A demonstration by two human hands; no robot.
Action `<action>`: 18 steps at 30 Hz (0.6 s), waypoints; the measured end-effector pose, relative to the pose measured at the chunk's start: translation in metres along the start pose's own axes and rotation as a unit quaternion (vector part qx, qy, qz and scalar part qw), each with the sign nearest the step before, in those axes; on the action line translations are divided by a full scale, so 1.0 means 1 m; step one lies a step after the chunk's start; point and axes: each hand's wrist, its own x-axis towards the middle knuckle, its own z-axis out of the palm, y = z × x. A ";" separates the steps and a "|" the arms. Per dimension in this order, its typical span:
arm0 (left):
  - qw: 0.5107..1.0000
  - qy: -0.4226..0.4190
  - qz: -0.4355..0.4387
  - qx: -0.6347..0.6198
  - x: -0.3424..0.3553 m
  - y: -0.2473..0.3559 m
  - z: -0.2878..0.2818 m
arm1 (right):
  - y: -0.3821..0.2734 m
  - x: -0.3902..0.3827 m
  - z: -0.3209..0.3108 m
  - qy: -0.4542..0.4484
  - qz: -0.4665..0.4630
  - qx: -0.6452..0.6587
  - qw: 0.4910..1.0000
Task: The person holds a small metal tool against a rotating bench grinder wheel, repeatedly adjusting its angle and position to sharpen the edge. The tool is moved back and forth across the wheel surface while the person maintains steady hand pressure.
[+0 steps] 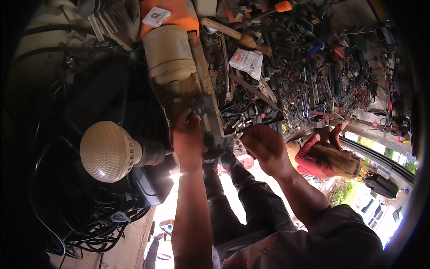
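My left hand [186, 138] is closed at the bench edge, just left of a dark, elongated metal piece [208, 123]. Shadow hides what its fingers grip, if anything. To the right, my right hand [265, 144] is raised, its fingers curled and pressed together; anything in them is too small or hidden to name. Beyond the left hand, a beige cylindrical housing [168, 51] sits on the worn wooden bench [204, 67].
A large round bulb [107, 151] on a dark holder stands left, above tangled black cables [98, 228]. Wires and tools crowd the far right, around a white packet [246, 62] and a wood-handled brush [235, 35]. Another person in red [316, 159] bends at right.
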 end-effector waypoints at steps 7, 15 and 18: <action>0.998 -0.002 -0.036 -0.060 -0.009 0.005 -0.003 | -0.012 0.039 0.018 0.037 -0.095 -0.063 0.993; 1.000 -0.011 -0.023 -0.016 -0.010 0.009 -0.003 | -0.048 0.094 0.032 -0.091 -0.306 -0.414 0.852; 0.998 -0.029 -0.048 -0.011 -0.011 0.016 -0.006 | -0.048 0.105 0.030 -0.130 -0.352 -0.413 0.830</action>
